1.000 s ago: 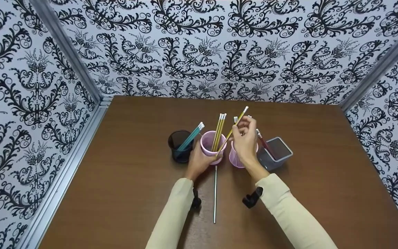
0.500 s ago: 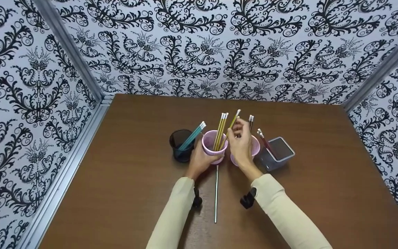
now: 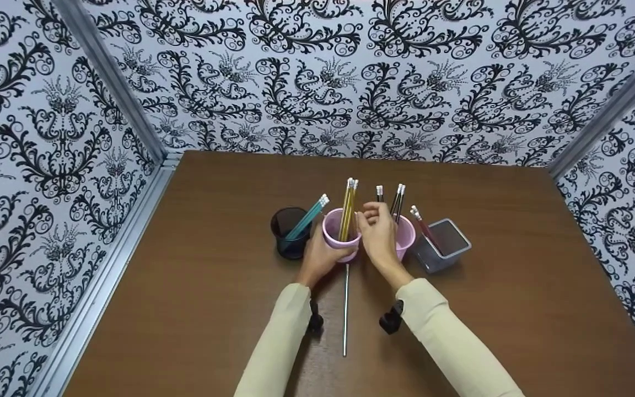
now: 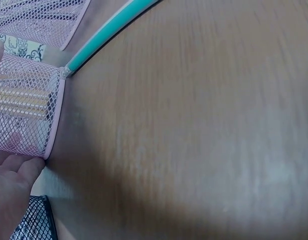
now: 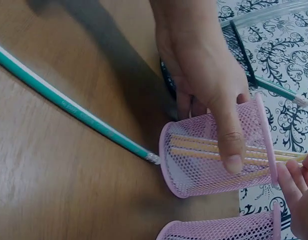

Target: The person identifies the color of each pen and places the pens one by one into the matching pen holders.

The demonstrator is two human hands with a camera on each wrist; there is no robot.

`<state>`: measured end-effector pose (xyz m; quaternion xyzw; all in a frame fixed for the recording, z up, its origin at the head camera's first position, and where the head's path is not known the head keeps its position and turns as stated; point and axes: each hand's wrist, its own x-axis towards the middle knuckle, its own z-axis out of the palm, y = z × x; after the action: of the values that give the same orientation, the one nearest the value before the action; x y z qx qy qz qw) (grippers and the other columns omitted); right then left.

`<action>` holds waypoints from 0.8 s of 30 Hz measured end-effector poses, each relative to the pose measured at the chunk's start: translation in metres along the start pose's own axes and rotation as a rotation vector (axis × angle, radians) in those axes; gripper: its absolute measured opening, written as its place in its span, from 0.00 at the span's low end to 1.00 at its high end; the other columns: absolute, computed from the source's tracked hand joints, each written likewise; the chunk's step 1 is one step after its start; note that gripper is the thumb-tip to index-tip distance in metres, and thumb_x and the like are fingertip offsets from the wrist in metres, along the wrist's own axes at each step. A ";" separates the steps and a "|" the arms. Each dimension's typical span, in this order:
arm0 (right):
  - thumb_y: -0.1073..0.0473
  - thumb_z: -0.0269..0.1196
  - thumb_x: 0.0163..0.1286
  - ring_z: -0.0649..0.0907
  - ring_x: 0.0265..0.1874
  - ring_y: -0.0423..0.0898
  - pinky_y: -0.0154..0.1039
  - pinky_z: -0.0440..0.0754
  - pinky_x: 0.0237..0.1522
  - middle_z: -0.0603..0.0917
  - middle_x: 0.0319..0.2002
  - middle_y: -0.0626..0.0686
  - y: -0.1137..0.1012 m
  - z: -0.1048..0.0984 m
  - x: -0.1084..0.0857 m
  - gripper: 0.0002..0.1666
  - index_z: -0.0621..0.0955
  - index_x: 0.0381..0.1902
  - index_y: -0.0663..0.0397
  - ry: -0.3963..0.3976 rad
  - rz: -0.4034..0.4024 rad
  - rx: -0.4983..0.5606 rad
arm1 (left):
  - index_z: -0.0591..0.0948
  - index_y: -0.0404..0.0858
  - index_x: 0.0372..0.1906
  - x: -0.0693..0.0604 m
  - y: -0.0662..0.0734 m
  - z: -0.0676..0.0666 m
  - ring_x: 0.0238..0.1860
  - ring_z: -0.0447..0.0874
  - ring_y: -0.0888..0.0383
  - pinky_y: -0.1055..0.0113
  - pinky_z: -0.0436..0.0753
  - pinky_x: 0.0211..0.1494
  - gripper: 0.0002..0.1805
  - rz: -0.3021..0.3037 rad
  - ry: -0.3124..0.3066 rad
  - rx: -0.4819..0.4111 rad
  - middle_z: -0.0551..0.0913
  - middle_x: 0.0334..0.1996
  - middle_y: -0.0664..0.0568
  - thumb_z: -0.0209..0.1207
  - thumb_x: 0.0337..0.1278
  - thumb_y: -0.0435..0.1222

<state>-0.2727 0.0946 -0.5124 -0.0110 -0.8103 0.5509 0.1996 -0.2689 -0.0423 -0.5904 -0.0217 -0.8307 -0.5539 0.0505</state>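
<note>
Fingers and thumb of my left hand (image 3: 320, 256) grip a pink mesh cup (image 5: 194, 185) from its left side. Several yellow pencils (image 3: 348, 207) stand in that cup with their white eraser ends up. My right hand (image 3: 381, 231) is at the cup's right rim, its fingers loosely bent beside the yellow pencils; no pencil sticks up out of it. Behind it, partly hidden, is a second pink mesh cup (image 3: 405, 237) with several dark pencils (image 3: 399, 201). A green pencil (image 5: 88, 117) lies on the table, its eraser end by the held cup's base.
Left of my left hand stands a black mesh cup (image 3: 290, 245) with several teal pencils (image 3: 307, 216). On the right is a grey square container (image 3: 443, 259) with dark red pencils (image 3: 425, 227). Patterned walls (image 3: 317, 82) border the brown table (image 3: 196, 264).
My right hand has moved left and lowered a yellow pencil into the held pink cup; that pencil now stands among the others. My left hand has kept its hold.
</note>
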 end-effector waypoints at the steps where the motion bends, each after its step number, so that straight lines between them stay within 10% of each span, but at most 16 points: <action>1: 0.68 0.65 0.64 0.80 0.30 0.40 0.27 0.78 0.34 0.84 0.35 0.60 0.001 0.000 -0.001 0.12 0.79 0.45 0.64 -0.003 0.005 -0.001 | 0.64 0.39 0.72 0.000 0.000 0.000 0.62 0.80 0.49 0.53 0.77 0.67 0.55 0.002 0.000 0.000 0.79 0.63 0.44 0.78 0.37 0.49; 24: 0.69 0.64 0.66 0.79 0.29 0.37 0.26 0.79 0.33 0.84 0.35 0.62 0.002 -0.008 -0.026 0.09 0.80 0.43 0.67 0.005 0.050 0.150 | 0.58 0.32 0.76 -0.017 0.003 -0.006 0.68 0.72 0.44 0.50 0.70 0.73 0.55 0.061 -0.038 0.032 0.72 0.69 0.38 0.75 0.44 0.44</action>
<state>-0.2462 0.0964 -0.5203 -0.0175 -0.7658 0.6148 0.1880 -0.2509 -0.0464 -0.5876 -0.0568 -0.8393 -0.5382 0.0522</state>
